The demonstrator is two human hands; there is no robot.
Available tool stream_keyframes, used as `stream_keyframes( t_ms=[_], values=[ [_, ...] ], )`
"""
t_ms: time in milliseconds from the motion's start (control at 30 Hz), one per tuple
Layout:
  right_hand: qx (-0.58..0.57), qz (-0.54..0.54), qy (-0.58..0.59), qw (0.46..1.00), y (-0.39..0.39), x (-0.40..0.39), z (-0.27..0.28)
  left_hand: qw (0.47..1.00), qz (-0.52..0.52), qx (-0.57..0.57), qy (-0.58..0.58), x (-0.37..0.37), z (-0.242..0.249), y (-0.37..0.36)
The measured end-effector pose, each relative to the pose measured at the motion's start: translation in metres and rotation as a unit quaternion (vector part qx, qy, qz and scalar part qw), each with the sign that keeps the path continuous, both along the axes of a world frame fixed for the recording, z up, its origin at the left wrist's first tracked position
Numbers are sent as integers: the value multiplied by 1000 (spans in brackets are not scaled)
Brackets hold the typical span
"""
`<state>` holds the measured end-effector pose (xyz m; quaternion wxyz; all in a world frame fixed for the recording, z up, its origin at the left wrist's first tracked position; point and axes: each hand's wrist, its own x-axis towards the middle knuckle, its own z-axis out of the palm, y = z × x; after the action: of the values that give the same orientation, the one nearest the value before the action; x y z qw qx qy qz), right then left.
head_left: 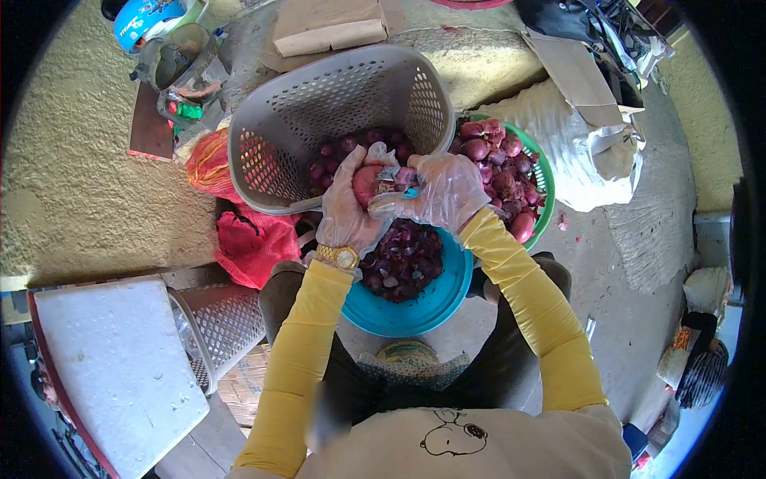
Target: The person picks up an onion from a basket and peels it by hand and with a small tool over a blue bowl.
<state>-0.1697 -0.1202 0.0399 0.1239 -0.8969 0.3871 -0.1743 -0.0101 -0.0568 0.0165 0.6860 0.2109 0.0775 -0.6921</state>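
Both my hands wear clear plastic gloves and meet above a blue basin [456, 297] holding dark onion skins [403, 263]. My left hand [345, 209] is closed around a red onion [366, 186]. Against that onion, my right hand [451, 191] grips a small knife [388, 180] with a greyish blade and a bit of turquoise; much of it is hidden by the fingers. Just beyond them a grey perforated basket [343, 88] lies tilted toward me, with several red onions [359, 148] inside. A green basket [547, 188] heaped with more red onions [503, 172] stands to the right.
At left are a red mesh sack [254, 243], a white foam box lid [116, 375] and a light plastic crate [231, 323]. A white sack [594, 164] and cardboard [574, 76] lie at right. Another cardboard piece [331, 28] sits behind the grey basket.
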Motion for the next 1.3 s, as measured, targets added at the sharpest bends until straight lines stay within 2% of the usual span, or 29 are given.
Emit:
stream_keyframes(
  t_ms=[67, 133, 233, 367, 433, 567, 667, 767, 867, 967, 1033, 1167, 1233, 1267, 1300],
  values=[
    [8, 5, -8, 1000, 0, 1, 8, 1000, 4, -2, 12, 1, -1, 0],
    [112, -4, 57, 992, 0, 2, 20, 999, 13, 12, -31, 0, 3, 1],
    [105, -5, 35, 994, 1, 1, 17, 999, -15, -8, -32, 7, -5, 2],
    [112, -12, 43, 993, -1, -1, 13, 1000, -2, -22, -5, 10, -4, 3],
    [84, 1, -21, 996, 1, -1, 6, 1000, -1, -21, -19, 11, -3, 3],
    [95, -2, 18, 995, 1, 1, 13, 999, 5, -25, -25, 10, -8, 2],
    [135, -9, 21, 991, 2, 1, 16, 998, 12, 8, -56, 7, 2, 3],
    [72, 4, -6, 997, 3, 1, 8, 993, -31, 43, -102, 7, 4, 6],
    [99, 7, 26, 995, 2, 1, 13, 995, -34, 28, -86, 8, 0, 7],
    [89, 1, 31, 996, 2, 0, 17, 996, -8, 48, -73, 5, 4, 5],
    [67, -2, 44, 997, 1, 0, 16, 999, -21, 15, -41, 10, 2, 5],
    [85, 9, 18, 996, 1, 1, 16, 996, -37, 46, -70, 14, -2, 5],
    [161, -24, 8, 987, 2, 0, 27, 997, 22, 65, -33, 15, 0, 4],
    [161, -23, 10, 987, 1, -2, 23, 999, -5, -30, 17, 27, -14, 7],
    [170, -16, -34, 985, -2, -5, 16, 999, -4, -31, 17, 36, -13, 9]
  ],
)
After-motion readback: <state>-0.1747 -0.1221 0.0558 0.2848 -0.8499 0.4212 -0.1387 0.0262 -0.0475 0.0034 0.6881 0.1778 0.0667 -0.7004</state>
